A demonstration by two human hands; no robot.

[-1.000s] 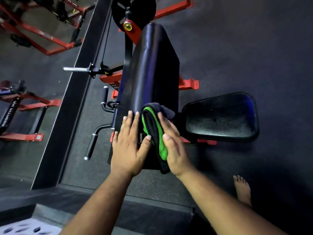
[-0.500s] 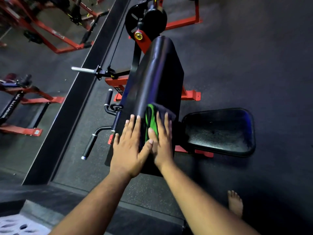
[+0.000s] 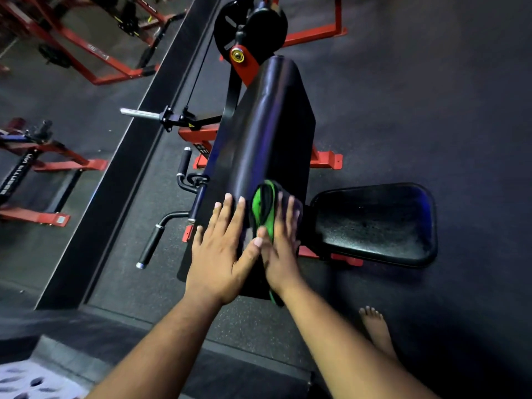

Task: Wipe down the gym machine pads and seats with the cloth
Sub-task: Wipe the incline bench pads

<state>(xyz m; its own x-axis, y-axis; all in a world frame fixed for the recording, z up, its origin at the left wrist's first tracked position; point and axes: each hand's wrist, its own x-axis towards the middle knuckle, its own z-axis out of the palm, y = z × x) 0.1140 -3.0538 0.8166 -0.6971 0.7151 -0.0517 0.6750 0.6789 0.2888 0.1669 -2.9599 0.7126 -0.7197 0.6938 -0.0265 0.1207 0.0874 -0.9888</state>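
Pressing flat-fingered, the right hand [image 3: 280, 249] covers the cloth [image 3: 263, 203] on the pad [image 3: 267, 133]; left hand [image 3: 221, 254] lies flat beside.

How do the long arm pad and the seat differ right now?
The long arm pad is narrow, smooth and glossy; the seat is broader, with a dull speckled top. Both hands are on the arm pad, the left hand flat on bare vinyl and the right hand pressing the cloth; nothing touches the seat. Both are black padding on the red frame.
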